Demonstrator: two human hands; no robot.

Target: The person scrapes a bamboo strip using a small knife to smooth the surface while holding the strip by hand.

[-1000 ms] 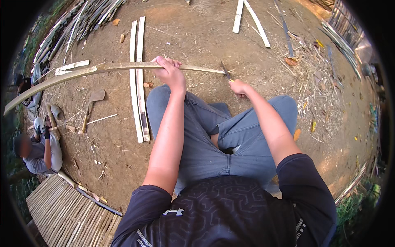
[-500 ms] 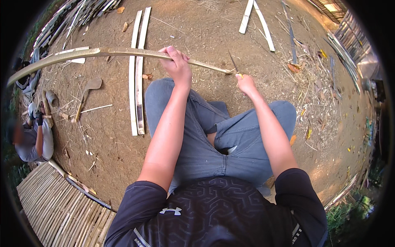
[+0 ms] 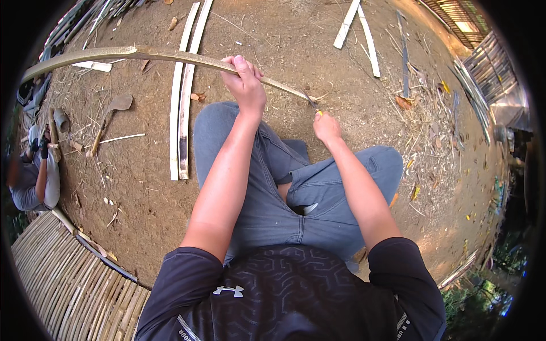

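Observation:
A long bamboo strip arcs across the upper part of the view, its far part reaching toward the left rim. My left hand is closed around it above my left knee. At the strip's right end sits the thin dark blade of a knife, touching or just in front of the bamboo. My right hand grips the knife's yellow handle, most of which the fingers hide.
Two split bamboo lengths lie left of my knee. Two pale strips rest farther off to the right. A hoe-like tool lies on the dirt near a seated person. A bamboo slat platform stands lower left.
The knife has moved left and nearer, its blade now at the strip's right end. My left hand still holds the strip. The whole view has shifted slightly.

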